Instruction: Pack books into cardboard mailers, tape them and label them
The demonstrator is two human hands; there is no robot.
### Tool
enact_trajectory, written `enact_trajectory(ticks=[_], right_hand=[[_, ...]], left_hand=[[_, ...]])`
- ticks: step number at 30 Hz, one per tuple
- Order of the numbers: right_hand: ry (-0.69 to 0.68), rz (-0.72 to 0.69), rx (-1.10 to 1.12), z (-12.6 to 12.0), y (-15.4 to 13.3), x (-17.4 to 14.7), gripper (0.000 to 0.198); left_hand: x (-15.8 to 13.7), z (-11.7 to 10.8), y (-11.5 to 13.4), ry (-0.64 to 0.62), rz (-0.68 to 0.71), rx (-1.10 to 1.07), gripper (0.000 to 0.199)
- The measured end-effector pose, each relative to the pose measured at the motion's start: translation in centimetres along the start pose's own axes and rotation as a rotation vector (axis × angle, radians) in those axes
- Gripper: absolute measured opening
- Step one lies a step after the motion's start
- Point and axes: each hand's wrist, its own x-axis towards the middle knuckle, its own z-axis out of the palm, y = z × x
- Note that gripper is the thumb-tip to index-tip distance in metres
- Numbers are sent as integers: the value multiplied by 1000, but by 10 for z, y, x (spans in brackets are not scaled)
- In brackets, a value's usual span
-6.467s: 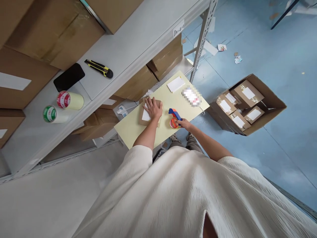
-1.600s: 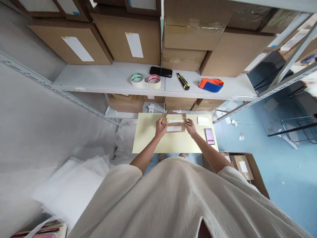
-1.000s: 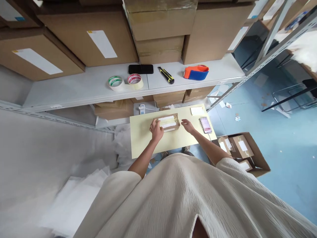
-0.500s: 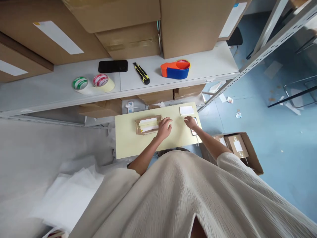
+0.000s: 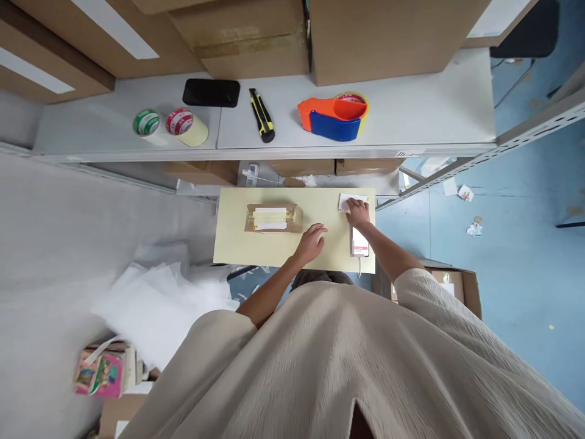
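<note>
My left hand (image 5: 311, 242) hovers over the pale yellow table (image 5: 292, 259), its fingers apart and nothing in it. Just left of it lies a taped cardboard box (image 5: 295, 217) with a white label on top. At the table's far right, my right hand (image 5: 358, 212) has its fingers closed at the lower edge of a small white paper slip (image 5: 361, 198); whether this is one sheet or a stack I cannot tell. A phone (image 5: 361, 244) with a lit screen and a white cable lies below that hand, partly covered by the wrist.
On the grey shelf (image 5: 425, 122) ahead are tape rolls (image 5: 194, 131), a black phone (image 5: 211, 92), a yellow-black utility knife (image 5: 262, 116) and an orange-blue tape dispenser (image 5: 331, 119). Large cartons (image 5: 379, 42) stand behind. An open carton (image 5: 470, 292) sits right, white packing sheets (image 5: 159, 305) left.
My right hand has moved forward from beside the phone onto the white paper slip. My left hand has come away from the box's right end. The view has shifted too.
</note>
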Motion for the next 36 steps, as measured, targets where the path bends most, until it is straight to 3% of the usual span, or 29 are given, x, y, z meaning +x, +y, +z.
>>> enact_trajectory(ticks=[11, 17, 27, 33, 36], right_hand=[[-56, -58, 2, -9, 20, 5, 47], [-84, -94, -105, -19, 16, 7, 39], [75, 8, -33, -31, 10, 12, 24], [-15, -40, 15, -45, 15, 11, 34], [50, -93, -73, -51, 14, 3, 41]], left_hand=[[8, 17, 0, -16, -25, -25, 41], [8, 22, 0, -38, -22, -39, 42], [5, 20, -4, -78, -48, -63, 41], [34, 24, -3, -47, -33, -121, 39], [63, 25, 3, -9, -68, -213, 37]])
